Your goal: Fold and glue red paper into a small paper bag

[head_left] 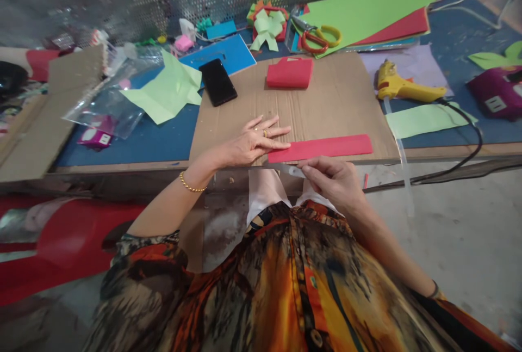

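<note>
My left hand [255,142] lies on the cardboard sheet [346,102] with its fingers spread, fingertips touching the left end of a red paper strip [326,148]. The strip is flat along the cardboard's near edge. Just below it, at the table's front edge, my right hand [332,178] pinches a translucent plastic ruler [296,171] by its end, where a small hole shows. Most of the ruler's length is hard to make out. Farther back on the cardboard sits a rolled red paper piece [289,73].
A black phone [218,82] rests at the cardboard's left edge. On the right is a yellow glue gun [408,84] with a glue stick and cord hanging over the edge. Scissors [318,38], green paper sheets [375,6] and a paper flower [268,25] lie behind.
</note>
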`<action>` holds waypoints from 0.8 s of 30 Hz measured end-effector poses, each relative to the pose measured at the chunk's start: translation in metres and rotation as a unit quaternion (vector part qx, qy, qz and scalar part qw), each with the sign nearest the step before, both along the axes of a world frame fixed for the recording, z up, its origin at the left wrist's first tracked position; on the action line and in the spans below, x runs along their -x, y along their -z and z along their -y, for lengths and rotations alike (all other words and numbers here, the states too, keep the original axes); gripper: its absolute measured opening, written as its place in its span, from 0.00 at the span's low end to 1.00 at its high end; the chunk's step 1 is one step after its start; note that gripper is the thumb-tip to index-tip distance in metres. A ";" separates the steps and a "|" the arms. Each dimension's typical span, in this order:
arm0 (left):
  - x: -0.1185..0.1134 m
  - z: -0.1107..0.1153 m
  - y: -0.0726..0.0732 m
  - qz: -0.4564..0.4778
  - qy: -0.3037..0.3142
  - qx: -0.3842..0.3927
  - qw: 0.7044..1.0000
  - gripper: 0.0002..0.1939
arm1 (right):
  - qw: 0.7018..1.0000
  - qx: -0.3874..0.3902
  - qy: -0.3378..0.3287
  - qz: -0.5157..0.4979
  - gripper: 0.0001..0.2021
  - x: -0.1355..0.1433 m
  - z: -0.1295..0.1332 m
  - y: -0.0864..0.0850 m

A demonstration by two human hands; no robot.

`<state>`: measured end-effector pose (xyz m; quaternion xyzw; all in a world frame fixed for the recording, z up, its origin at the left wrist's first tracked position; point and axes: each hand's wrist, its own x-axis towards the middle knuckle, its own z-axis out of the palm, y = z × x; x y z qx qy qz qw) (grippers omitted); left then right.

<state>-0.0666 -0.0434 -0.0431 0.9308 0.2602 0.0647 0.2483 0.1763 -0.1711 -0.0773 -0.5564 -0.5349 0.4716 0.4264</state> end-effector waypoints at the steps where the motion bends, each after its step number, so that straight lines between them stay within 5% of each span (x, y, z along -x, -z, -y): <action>1: 0.000 0.000 0.000 0.003 0.001 0.001 1.000 0.25 | 1.000 0.004 -0.016 -0.003 0.16 -0.001 0.003 -0.004; 4: 0.001 0.000 0.002 0.014 0.004 -0.005 1.000 0.25 | 1.000 -0.011 -0.007 -0.009 0.14 -0.014 0.016 -0.022; 8: 0.008 0.001 0.005 0.027 0.015 -0.060 0.998 0.23 | 0.985 -0.114 0.128 0.027 0.14 -0.052 0.029 -0.041; 11: 0.007 0.001 0.011 0.036 0.027 -0.150 0.988 0.19 | 0.955 -0.201 0.175 0.130 0.18 -0.087 0.015 -0.050; 14: -0.008 0.010 0.016 0.072 0.015 -0.270 0.960 0.25 | 0.908 -0.185 0.197 0.320 0.11 -0.106 -0.023 -0.064; 17: -0.030 0.028 0.021 0.076 0.026 -0.319 0.944 0.33 | 0.792 -0.115 0.186 0.569 0.11 -0.097 -0.078 -0.077; 24: -0.032 0.046 0.035 0.062 0.028 -0.358 0.931 0.17 | 0.764 -0.147 0.086 0.622 0.16 -0.052 -0.187 -0.085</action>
